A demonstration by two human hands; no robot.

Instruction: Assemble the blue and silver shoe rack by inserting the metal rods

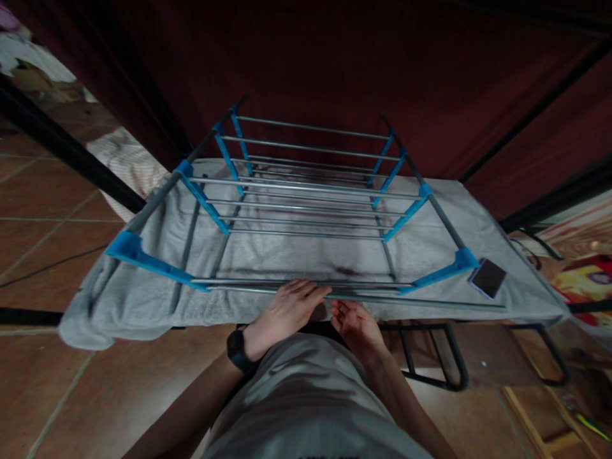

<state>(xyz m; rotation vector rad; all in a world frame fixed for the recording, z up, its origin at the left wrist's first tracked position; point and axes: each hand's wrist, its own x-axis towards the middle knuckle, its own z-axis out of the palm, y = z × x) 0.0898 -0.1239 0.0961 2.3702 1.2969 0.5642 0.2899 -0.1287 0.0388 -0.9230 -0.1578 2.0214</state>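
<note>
A shoe-rack-like frame of thin grey metal rods (pixel 301 187) with blue plastic brackets (pixel 203 203) lies on its side on a grey blanket (pixel 306 255). My left hand (pixel 294 305), with a dark watch on the wrist, is closed over the rods at the rack's near edge, its fingers pointing right. A loose-looking metal rod (pixel 430 303) runs from between my hands to the right, past the near right bracket. Just below its left end is my right hand (pixel 356 324), palm up, with loosely curled fingers near the rod and nothing visible in them.
A phone (pixel 488 278) lies on the blanket beside the right bracket. Behind the rack hangs a dark red curtain (pixel 335 64). Black metal posts (pixel 71 146) stand at both sides. Below right are a black metal frame (pixel 454 357) and a wooden frame (pixel 540 427) on the tiled floor.
</note>
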